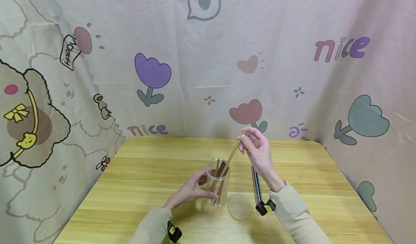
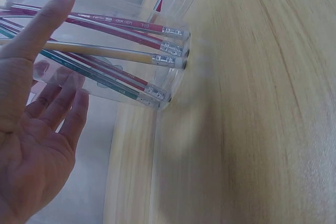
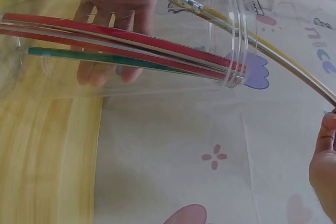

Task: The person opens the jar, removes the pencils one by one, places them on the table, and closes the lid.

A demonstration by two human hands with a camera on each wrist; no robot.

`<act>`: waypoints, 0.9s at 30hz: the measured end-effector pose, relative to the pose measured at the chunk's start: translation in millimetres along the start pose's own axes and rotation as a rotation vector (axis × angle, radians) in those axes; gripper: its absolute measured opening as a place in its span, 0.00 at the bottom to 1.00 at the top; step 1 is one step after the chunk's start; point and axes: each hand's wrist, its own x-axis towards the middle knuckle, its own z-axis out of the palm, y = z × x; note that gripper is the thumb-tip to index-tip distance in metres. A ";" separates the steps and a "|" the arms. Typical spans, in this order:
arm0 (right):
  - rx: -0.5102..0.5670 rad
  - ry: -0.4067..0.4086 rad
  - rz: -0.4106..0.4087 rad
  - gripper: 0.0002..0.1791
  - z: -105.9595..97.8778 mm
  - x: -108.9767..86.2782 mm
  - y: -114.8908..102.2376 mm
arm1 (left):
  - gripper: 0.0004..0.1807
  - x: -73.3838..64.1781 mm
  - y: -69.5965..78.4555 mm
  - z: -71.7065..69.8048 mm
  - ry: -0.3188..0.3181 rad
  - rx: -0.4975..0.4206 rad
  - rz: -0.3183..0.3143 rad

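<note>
My left hand (image 1: 191, 189) grips a clear plastic jar (image 1: 226, 190) standing on the table, thumb on one side and fingers round the other. Inside lean red pencils (image 2: 128, 23) and a green pencil (image 3: 68, 53), several in all, eraser ends down in the left wrist view. Above the jar, my right hand (image 1: 258, 153) pinches a yellow pencil (image 1: 235, 151) near its upper end. It slants down through the jar's mouth, and its eraser end is inside the jar in the right wrist view. A yellow pencil (image 2: 110, 52) also shows through the jar in the left wrist view.
A round clear lid (image 1: 239, 208) lies on the wooden table (image 1: 146, 186) just right of the jar. More dark and coloured pencils (image 1: 256, 183) lie beneath the right forearm, partly hidden. A printed curtain (image 1: 201, 63) hangs behind the table and at its sides.
</note>
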 end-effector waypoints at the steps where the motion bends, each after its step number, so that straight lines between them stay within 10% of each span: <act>1: 0.013 0.007 -0.005 0.12 -0.1 0.2 -0.7 | 0.47 0.0 0.1 0.0 0.000 -0.002 0.000; 27: 0.186 0.228 -0.134 0.12 -22.0 3.4 -20.5 | 0.46 0.0 -0.8 0.4 0.002 -0.006 -0.001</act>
